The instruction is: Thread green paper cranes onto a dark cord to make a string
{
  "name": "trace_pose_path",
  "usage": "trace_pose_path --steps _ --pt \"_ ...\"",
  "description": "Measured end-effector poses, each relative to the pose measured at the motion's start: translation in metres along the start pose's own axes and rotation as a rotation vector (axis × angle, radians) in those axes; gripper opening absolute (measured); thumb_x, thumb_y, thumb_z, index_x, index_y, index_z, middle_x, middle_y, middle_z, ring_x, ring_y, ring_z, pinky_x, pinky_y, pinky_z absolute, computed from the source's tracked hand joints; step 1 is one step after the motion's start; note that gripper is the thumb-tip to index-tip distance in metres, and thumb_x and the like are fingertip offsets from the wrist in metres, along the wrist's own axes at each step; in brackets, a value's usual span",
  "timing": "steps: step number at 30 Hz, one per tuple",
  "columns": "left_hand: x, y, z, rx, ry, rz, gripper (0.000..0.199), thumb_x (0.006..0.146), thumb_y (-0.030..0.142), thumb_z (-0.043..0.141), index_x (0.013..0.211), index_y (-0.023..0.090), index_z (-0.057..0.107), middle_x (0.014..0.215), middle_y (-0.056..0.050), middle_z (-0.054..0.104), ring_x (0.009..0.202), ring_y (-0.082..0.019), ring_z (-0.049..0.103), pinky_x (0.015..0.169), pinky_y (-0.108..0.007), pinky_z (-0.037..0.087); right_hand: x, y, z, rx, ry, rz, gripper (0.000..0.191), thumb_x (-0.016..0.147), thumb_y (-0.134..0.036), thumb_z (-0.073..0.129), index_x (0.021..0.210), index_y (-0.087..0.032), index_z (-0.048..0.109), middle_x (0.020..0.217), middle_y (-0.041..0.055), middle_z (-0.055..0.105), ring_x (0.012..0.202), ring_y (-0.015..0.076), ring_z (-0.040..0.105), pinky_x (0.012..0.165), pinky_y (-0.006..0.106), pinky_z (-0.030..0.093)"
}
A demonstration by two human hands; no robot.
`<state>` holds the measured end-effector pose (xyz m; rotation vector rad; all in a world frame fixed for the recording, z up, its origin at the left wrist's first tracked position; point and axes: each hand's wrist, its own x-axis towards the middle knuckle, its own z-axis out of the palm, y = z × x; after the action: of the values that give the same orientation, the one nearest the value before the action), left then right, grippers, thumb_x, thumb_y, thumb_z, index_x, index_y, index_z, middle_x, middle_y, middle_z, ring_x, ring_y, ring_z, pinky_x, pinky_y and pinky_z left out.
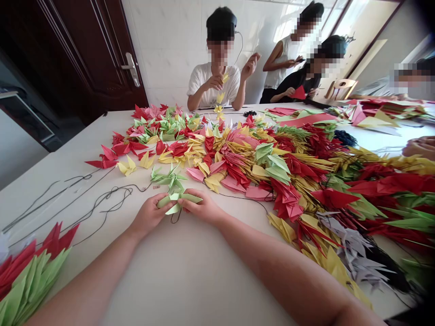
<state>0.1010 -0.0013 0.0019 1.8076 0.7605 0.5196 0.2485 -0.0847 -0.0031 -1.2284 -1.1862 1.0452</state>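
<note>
Between my two hands is a light green paper crane [175, 197], its wings spread out to both sides. My left hand [152, 215] pinches the left wing, and my right hand [200, 208] grips the right wing with thumb and fingers. A short loop of dark cord [175, 218] hangs below the crane. Just beyond it, more green cranes [174, 177] lie on the white table, close to the one I hold. Two yellow cranes [127, 166] rest farther to the left.
A large heap of red, yellow, pink and green cranes [234, 154] covers the table's middle and right. Black cords [112, 194] trail across the left side. More cranes [37, 267] lie at lower left. Across the table a person [217, 77] holds a string of yellow cranes; other people sit or stand rightward.
</note>
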Motion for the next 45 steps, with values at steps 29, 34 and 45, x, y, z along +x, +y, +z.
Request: trace_pose_path --steps 29,34,45 --pt "-0.001 0.003 -0.002 -0.131 -0.067 -0.016 0.022 0.071 0.039 0.057 0.079 0.018 0.056 0.068 0.002 0.050 0.066 -0.013 0.048 0.061 -0.023 0.039 -0.001 -0.009 -0.002 0.152 0.017 0.106 0.011 0.065 -0.028 0.055 0.066 -0.020 0.048 0.059 -0.0051 0.050 0.056 0.0090 0.047 0.061 0.023 0.040" --pt "0.001 -0.003 -0.002 -0.218 0.016 -0.004 0.023 0.072 0.041 0.056 0.068 0.018 0.055 0.066 0.002 0.051 0.064 -0.013 0.047 0.062 -0.024 0.040 0.001 -0.005 -0.001 0.175 0.020 0.127 0.012 0.066 -0.030 0.056 0.068 -0.021 0.050 0.060 -0.0045 0.051 0.055 0.0092 0.047 0.060 0.023 0.040" --pt "0.005 -0.005 -0.001 -0.402 0.232 0.016 0.023 0.067 0.040 0.061 0.068 0.018 0.054 0.067 0.002 0.049 0.065 -0.012 0.046 0.057 -0.022 0.039 -0.001 -0.012 0.000 0.151 0.032 0.180 0.011 0.066 -0.030 0.055 0.066 -0.020 0.050 0.059 -0.0042 0.054 0.056 0.0090 0.048 0.062 0.023 0.040"
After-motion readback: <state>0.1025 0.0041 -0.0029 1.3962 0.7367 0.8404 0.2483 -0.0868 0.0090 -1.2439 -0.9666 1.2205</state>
